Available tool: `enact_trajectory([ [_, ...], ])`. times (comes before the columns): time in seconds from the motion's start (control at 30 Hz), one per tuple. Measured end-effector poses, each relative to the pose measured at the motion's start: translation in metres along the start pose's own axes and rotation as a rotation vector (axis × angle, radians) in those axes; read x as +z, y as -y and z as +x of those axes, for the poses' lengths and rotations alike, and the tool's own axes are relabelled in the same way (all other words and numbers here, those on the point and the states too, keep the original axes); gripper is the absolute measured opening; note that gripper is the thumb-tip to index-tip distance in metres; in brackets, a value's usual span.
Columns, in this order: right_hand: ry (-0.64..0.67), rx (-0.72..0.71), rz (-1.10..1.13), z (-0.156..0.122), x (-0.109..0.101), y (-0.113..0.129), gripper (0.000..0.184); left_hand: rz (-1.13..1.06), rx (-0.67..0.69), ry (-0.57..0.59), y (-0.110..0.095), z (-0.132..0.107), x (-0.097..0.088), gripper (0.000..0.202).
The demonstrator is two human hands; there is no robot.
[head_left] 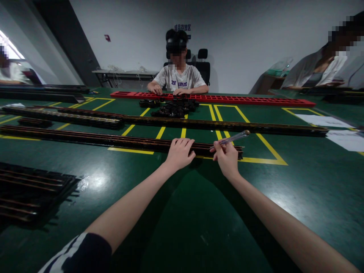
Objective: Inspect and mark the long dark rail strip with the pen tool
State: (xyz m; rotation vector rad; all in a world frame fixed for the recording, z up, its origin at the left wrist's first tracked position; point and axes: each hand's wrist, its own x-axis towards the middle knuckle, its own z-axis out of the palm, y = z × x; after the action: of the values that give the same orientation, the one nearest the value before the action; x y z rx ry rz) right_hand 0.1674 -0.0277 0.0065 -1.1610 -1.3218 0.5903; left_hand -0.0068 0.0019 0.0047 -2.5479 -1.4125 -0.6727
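My left hand (180, 153) lies across a long bundle of thin black strips (136, 143), its fingers spread over the top and the thumb apart on the near side. Close to the right end of that bundle, my right hand (228, 157) is closed around a clear pen (236, 137). The pen tilts up to the right and has a brass-coloured upper end; its lower tip is mostly hidden by my fingers. Reddish-brown lines run along the black strips. Beyond both hands, another long black strip bundle (227, 125) lies across the table.
A long red slotted tray (239, 99) spans the far side, before a seated person (178, 77). Black small parts (176, 108) are heaped near it. More black strips (25, 193) lie at the near left. Paper sheets (345, 139) lie at right. Yellow tape marks the green table (182, 227).
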Motion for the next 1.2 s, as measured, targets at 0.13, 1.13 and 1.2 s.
enact_trajectory([
  [0.13, 0.003, -0.004, -0.006, 0.0002, 0.0001, -0.0007, 0.030, 0.041, 0.000, -0.001, -0.0007, 0.0002, 0.0012, 0.043],
  [1.13, -0.008, -0.011, -0.005, -0.0009, 0.0007, 0.0008, 0.029, 0.091, -0.011, -0.016, -0.0027, 0.0007, 0.0001, 0.038],
  [1.2, -0.021, -0.008, -0.001, -0.0006, 0.0013, 0.0004, 0.029, 0.100, -0.015, -0.013, -0.0030, 0.0006, 0.0000, 0.038],
])
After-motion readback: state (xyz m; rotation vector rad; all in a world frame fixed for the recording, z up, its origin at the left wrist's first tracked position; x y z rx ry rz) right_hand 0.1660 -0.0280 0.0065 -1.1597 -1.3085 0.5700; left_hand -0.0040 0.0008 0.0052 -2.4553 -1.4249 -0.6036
